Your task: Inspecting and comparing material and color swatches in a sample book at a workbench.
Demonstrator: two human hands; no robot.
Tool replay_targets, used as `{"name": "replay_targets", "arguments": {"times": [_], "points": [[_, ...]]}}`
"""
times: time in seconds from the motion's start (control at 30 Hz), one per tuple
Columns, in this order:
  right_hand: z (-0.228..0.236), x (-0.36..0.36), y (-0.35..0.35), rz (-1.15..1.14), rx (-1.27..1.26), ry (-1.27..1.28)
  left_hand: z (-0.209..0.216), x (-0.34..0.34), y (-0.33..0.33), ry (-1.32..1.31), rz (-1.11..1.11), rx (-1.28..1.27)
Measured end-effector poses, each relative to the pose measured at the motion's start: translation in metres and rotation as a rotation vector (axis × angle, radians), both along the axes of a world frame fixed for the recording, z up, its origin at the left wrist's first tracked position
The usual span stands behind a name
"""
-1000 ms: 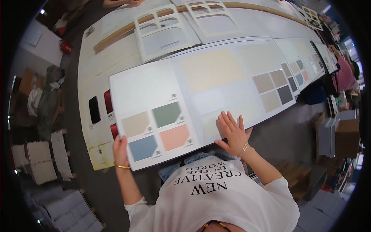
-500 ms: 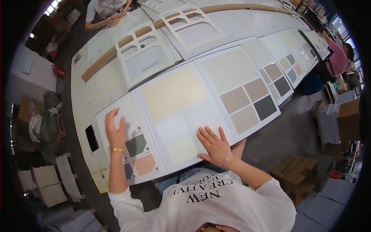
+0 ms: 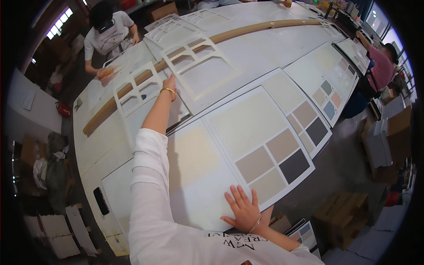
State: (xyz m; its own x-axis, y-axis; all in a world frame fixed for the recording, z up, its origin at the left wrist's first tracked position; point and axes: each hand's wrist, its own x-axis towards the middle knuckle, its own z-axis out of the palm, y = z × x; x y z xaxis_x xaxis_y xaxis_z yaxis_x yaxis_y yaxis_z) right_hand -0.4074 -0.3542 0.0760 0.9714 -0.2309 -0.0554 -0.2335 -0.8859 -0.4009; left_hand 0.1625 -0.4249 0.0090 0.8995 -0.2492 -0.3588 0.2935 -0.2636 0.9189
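Have left hand (image 3: pixel 169 82), nearer, by left edge of white frame (image 3: pixel 199 60) lying rightward on tabletop (image 3: pixel 260 51), with long axis running away; can't tell if gripping. Have right hand (image 3: pixel 244 213) spread flat on swatch board (image 3: pixel 229 157).

The open white swatch board (image 3: pixel 210 163) lies near a cut-out frame (image 3: pixel 198 61).

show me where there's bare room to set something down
Bare: the table's left side, between phone and cardboard tube; also the white stretch right of the white frames, between tube and sample boards. Crowded: the near edge, mostly under boards, and the frames around the left hand.
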Motion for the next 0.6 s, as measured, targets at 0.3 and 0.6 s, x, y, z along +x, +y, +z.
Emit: {"name": "replay_targets", "arguments": {"times": [0.3, 0.6], "points": [[-0.010, 0.000, 0.001, 0.014, -0.114, -0.068, -0.006, 0.033, -0.028, 0.196, 0.049, -0.079], [-0.010, 0.001, -0.004, 0.018, -0.142, -0.099, 0.018, -0.001, -0.034, 0.473, -0.179, -0.754]]}}
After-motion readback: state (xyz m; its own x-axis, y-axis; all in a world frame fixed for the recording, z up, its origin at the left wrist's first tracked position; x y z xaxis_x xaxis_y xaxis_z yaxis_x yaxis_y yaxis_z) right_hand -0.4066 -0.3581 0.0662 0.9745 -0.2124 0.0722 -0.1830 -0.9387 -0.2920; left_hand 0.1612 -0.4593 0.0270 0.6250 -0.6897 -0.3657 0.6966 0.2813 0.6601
